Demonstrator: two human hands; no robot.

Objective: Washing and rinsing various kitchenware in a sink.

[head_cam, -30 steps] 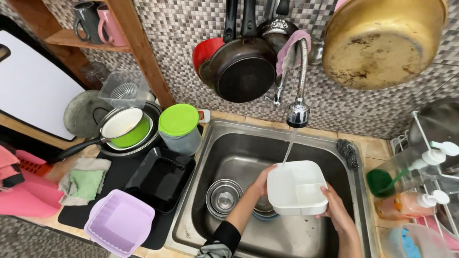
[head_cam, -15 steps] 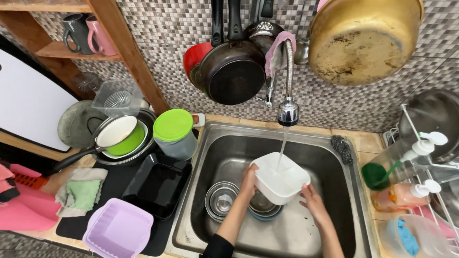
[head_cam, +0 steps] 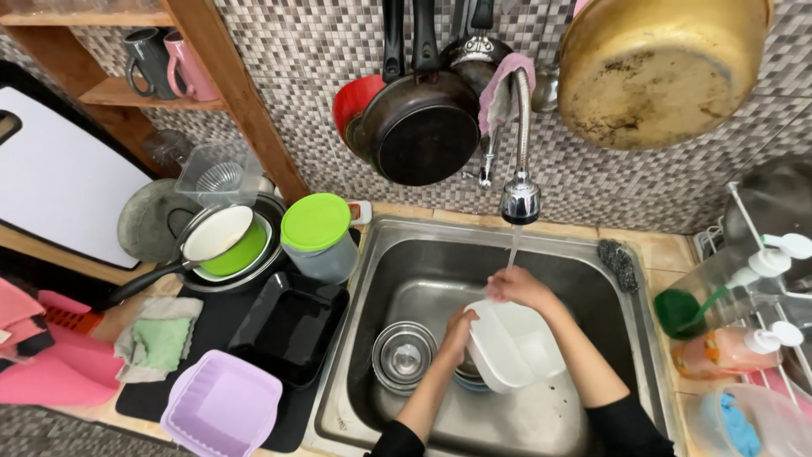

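Two hands (left (head_cam: 461, 326), right (head_cam: 516, 288)) grip one white container (head_cam: 516, 351); one steel bowl (head_cam: 404, 355) beside.

A white, square plastic container (head_cam: 513, 347) with rounded corners is held tilted inside the steel sink (head_cam: 592, 262), its open side turned up toward the camera, just below the thin stream of water. It looks empty and wet, though that is hard to tell. Its lower edge hangs over stacked bowls (head_cam: 461, 372).
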